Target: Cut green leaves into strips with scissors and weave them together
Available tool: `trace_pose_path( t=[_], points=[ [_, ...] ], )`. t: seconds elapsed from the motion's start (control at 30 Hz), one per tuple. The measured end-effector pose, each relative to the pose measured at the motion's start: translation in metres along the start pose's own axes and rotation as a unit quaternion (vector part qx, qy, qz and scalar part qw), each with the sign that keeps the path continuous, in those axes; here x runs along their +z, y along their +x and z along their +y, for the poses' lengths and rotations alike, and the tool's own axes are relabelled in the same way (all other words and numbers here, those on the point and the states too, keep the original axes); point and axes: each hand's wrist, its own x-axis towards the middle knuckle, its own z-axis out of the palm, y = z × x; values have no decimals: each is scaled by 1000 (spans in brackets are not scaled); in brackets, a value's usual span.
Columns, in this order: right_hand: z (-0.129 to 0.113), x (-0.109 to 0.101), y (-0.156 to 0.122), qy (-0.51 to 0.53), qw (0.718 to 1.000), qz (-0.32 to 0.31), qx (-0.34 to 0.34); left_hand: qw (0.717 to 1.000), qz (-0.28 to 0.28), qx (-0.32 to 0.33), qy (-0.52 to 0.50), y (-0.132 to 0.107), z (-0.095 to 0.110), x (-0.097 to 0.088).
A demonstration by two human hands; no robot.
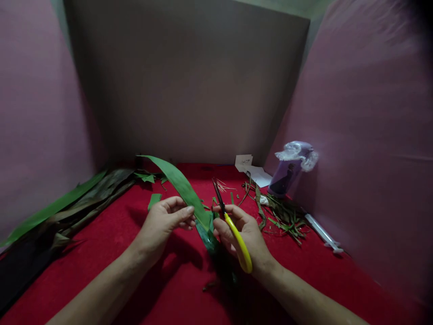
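Note:
My left hand [169,219] pinches a long green leaf strip [182,185] between thumb and fingers. The strip arcs up and to the left; its lower end meets a dark green, shiny bundle [211,243] that slants down toward me. My right hand [241,230] is closed around yellow-handled scissors [238,239], whose dark blades point up and away, above the cloth. The fingers of that hand also lie against the top of the bundle, beside the strip's lower end. Part of the bundle is in dark shadow below the hands.
Long green and dried leaves [84,198] lie at the left on red cloth [162,280]. Thin sticks [223,186], paper [259,176] and dry stems [287,216] lie beyond and right. A purple container [286,176] with clear plastic and a syringe [323,232] sit by the right wall.

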Motion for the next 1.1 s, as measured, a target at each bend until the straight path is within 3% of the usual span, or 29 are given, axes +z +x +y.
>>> trace_pose_path(
  t=[0.27,0.47,0.8,1.1],
  points=[
    [-6,-3,-18,-136,980,-144,-15,993,80,87,-1,7,24,-18],
    [-7,-5,-22,-233,957,-170,18,991,88,102,-8,6,28,-19],
    [-8,-4,-21,-203,958,-197,42,995,48,79,-26,5,20,-17],
    [-12,-2,-21,-185,961,-195,58,996,46,68,-22,2,21,-13]
  ],
)
